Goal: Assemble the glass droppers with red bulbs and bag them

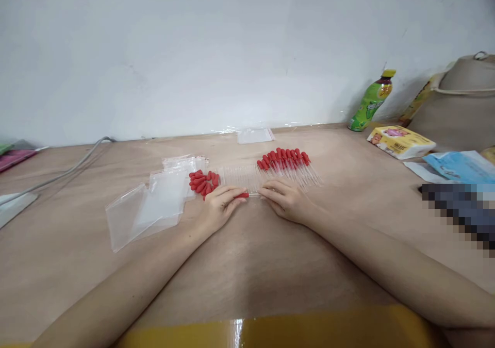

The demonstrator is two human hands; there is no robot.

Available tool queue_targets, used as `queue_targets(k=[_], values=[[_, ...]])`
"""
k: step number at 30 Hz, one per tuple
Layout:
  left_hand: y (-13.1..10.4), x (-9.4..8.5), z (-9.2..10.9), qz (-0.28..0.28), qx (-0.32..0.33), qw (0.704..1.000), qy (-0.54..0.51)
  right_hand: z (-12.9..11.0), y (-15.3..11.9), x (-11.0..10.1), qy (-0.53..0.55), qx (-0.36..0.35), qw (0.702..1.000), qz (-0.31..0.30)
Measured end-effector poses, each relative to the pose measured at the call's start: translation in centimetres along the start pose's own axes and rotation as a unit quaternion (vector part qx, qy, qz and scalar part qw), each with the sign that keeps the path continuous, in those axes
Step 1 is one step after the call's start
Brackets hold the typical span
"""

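Behind everything, a pale wall (193,54) is rising above a broad brown table (240,265). At the far right, a beige fabric item (460,116) is standing near the wall. Both forearms are reaching in, the left hand (221,203) and right hand (286,199) nearly meeting at the middle. Clear plastic bags (164,198) are lying overlapped on the left. A green bottle (368,103) is leaning by the wall, with a yellow packet (401,142) resting just in front. Red-capped droppers (288,157) are lying in a row beyond the right hand; left of them, loose clear tubes (238,177) are lying side by side, bordered by a heap of red bulbs (200,181). Between the hands, the left fingers are clamping one red bulb (243,195), while the right fingers are pinching the thin clear tube (254,195) extending from it.
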State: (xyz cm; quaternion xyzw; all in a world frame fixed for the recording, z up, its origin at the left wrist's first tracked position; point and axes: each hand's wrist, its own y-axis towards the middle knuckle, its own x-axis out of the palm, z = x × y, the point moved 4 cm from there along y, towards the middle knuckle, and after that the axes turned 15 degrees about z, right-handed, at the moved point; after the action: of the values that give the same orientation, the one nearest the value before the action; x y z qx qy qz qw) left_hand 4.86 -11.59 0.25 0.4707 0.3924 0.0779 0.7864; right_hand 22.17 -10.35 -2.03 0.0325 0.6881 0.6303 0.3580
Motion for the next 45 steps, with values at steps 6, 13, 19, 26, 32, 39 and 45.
queue_targets(k=[6,13,19,26,32,39,45], values=[[0.0,0.1,0.1,-0.011,0.01,1.0,-0.01,-0.1,-0.4,0.3,-0.004,-0.073,0.997,0.022],[-1.0,0.9,-0.6,-0.01,0.032,0.998,-0.061,-0.5,-0.4,0.2,0.014,-0.07,0.997,0.012],[-1.1,1.3,-0.9,-0.013,0.01,0.995,-0.094,-0.8,-0.5,0.4,0.037,-0.057,0.998,0.014],[-1.2,1.5,-1.1,-0.03,-0.007,0.991,-0.127,-0.8,-0.7,1.1,0.062,-0.031,0.998,0.009],[-1.3,1.6,-1.3,-0.034,-0.011,0.991,-0.128,-0.9,-0.6,1.3,0.072,-0.033,0.997,0.014],[-1.6,2.2,-1.7,-0.054,-0.006,0.992,-0.117,-1.1,-0.1,1.5,0.036,-0.03,0.998,-0.038],[-1.7,1.8,-1.7,-0.019,-0.005,0.998,-0.059,0.1,1.2,0.0,-0.134,0.044,0.98,-0.142]])
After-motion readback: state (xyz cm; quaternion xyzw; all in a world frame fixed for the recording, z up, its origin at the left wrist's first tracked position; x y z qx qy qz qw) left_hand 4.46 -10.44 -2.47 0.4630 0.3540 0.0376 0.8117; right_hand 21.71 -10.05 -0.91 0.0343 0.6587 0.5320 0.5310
